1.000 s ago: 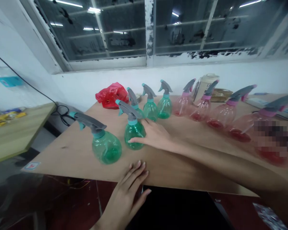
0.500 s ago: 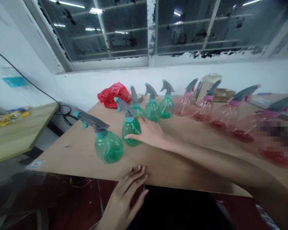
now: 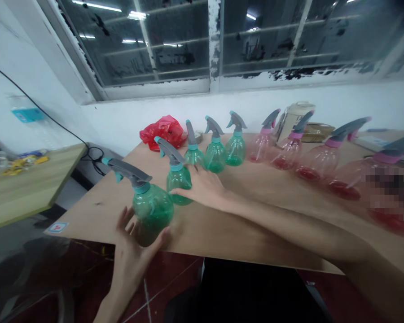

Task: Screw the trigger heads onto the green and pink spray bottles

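My left hand cups the base of the nearest green spray bottle at the table's front edge, fingers spread round it from below. My right hand rests against the second green spray bottle, fingers extended and touching its right side. Three more green spray bottles stand in a row behind these. A line of pink spray bottles runs off to the right along the wooden table.
A red plastic bag lies at the table's back left. A beige container and a cardboard box stand behind the pink bottles. A second table with small items stands at left, with a black cable between.
My left hand left the table's front edge, moved left and took the nearest green bottle from below. My right hand stayed on the second green bottle, which shifted slightly left.
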Demonstrator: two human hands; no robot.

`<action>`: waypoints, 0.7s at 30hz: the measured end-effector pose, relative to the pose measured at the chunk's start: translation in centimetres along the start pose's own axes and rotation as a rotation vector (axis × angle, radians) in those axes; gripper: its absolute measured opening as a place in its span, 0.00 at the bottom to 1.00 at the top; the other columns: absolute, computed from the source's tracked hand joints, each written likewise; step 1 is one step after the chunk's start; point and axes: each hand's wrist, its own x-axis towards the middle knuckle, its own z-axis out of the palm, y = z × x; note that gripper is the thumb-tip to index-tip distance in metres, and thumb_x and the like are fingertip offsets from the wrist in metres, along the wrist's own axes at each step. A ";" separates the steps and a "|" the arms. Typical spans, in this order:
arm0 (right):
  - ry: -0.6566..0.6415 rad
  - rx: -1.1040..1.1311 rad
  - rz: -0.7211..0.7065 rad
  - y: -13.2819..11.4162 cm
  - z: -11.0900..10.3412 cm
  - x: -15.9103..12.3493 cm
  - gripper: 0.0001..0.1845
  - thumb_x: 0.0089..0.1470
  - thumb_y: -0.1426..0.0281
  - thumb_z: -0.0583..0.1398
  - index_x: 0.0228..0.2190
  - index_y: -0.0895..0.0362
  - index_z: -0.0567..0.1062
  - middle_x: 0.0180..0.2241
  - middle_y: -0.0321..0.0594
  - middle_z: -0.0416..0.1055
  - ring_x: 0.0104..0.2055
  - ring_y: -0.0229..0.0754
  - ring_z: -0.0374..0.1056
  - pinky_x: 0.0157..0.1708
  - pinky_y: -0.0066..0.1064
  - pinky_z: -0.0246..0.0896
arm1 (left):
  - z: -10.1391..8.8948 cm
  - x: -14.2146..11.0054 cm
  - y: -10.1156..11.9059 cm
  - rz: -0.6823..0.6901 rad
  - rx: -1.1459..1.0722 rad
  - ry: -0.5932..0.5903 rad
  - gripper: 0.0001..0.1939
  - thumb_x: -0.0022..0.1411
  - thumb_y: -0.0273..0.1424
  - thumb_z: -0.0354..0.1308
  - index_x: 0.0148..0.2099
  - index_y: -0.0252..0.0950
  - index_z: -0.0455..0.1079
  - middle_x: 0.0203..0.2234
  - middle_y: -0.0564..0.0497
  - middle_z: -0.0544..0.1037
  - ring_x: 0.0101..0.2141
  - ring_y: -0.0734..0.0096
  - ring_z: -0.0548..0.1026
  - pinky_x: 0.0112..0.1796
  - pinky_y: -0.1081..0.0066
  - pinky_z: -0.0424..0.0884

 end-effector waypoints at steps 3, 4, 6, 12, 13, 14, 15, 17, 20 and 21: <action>0.005 -0.005 0.004 -0.2 0.2 0.1 0.45 0.46 0.43 0.55 0.55 0.64 0.63 0.48 0.59 0.67 0.45 0.60 0.68 0.37 0.46 0.65 | 0.4 0.2 0.2 -0.065 -0.015 -0.033 0.49 0.46 0.42 0.67 0.63 0.43 0.44 0.57 0.40 0.61 0.51 0.47 0.69 0.49 0.45 0.68; 0.004 -0.006 0.006 -0.3 0.2 0.1 0.46 0.46 0.42 0.55 0.55 0.63 0.62 0.48 0.59 0.68 0.45 0.60 0.68 0.36 0.46 0.65 | 0.4 0.2 0.3 -0.078 -0.005 -0.025 0.48 0.46 0.43 0.67 0.63 0.42 0.44 0.56 0.40 0.62 0.51 0.46 0.69 0.48 0.45 0.69; 0.007 -0.003 0.011 -0.5 0.4 0.3 0.46 0.45 0.42 0.55 0.55 0.63 0.62 0.48 0.58 0.68 0.45 0.59 0.68 0.37 0.45 0.65 | 0.4 0.2 0.4 -0.090 0.010 0.004 0.49 0.45 0.44 0.67 0.63 0.41 0.45 0.56 0.40 0.62 0.50 0.45 0.70 0.47 0.45 0.70; 0.031 0.005 0.010 -1.0 0.9 0.4 0.45 0.46 0.44 0.57 0.56 0.62 0.61 0.49 0.56 0.68 0.45 0.58 0.68 0.38 0.45 0.64 | 0.1 -0.1 0.2 -0.119 0.043 0.024 0.50 0.43 0.47 0.66 0.63 0.39 0.46 0.55 0.38 0.64 0.50 0.44 0.70 0.46 0.45 0.70; 0.030 0.011 0.007 -1.0 0.7 0.2 0.45 0.46 0.44 0.56 0.56 0.63 0.61 0.49 0.56 0.68 0.45 0.58 0.68 0.38 0.45 0.64 | 0.0 -0.3 0.2 -0.113 0.044 0.021 0.50 0.44 0.47 0.66 0.63 0.39 0.46 0.56 0.38 0.64 0.50 0.44 0.70 0.46 0.46 0.70; 0.029 0.017 0.005 -0.9 0.4 0.0 0.46 0.46 0.43 0.56 0.56 0.63 0.61 0.49 0.56 0.68 0.45 0.58 0.68 0.38 0.44 0.64 | -0.2 -0.5 0.3 -0.107 0.045 0.023 0.50 0.44 0.47 0.66 0.63 0.39 0.46 0.56 0.38 0.63 0.50 0.44 0.70 0.45 0.46 0.71; 0.028 0.021 0.004 -0.7 0.0 -0.2 0.46 0.46 0.42 0.55 0.55 0.63 0.62 0.47 0.56 0.70 0.44 0.58 0.69 0.37 0.44 0.65 | -0.4 -0.8 0.3 -0.103 0.045 0.030 0.50 0.44 0.47 0.65 0.63 0.39 0.46 0.56 0.38 0.63 0.49 0.43 0.70 0.43 0.46 0.72; 0.028 0.026 0.015 0.1 -1.1 -0.8 0.45 0.45 0.41 0.55 0.52 0.63 0.65 0.43 0.54 0.72 0.41 0.56 0.70 0.35 0.43 0.64 | -0.8 -1.5 0.5 -0.109 0.039 0.048 0.49 0.45 0.47 0.65 0.63 0.40 0.46 0.58 0.37 0.61 0.50 0.43 0.70 0.43 0.46 0.72; 0.040 0.047 0.061 2.0 -3.2 -1.1 0.36 0.49 0.43 0.54 0.46 0.59 0.71 0.38 0.48 0.75 0.37 0.51 0.71 0.35 0.40 0.64 | -1.1 -2.6 0.8 -0.128 0.028 0.084 0.47 0.45 0.47 0.65 0.62 0.39 0.47 0.58 0.37 0.60 0.51 0.42 0.68 0.46 0.44 0.69; 0.054 0.060 0.084 2.7 -3.8 -0.9 0.32 0.50 0.45 0.54 0.44 0.58 0.72 0.37 0.46 0.76 0.37 0.49 0.72 0.36 0.39 0.63 | -1.2 -3.0 0.9 -0.131 0.025 0.096 0.46 0.46 0.46 0.65 0.62 0.39 0.48 0.58 0.38 0.60 0.52 0.43 0.67 0.47 0.44 0.68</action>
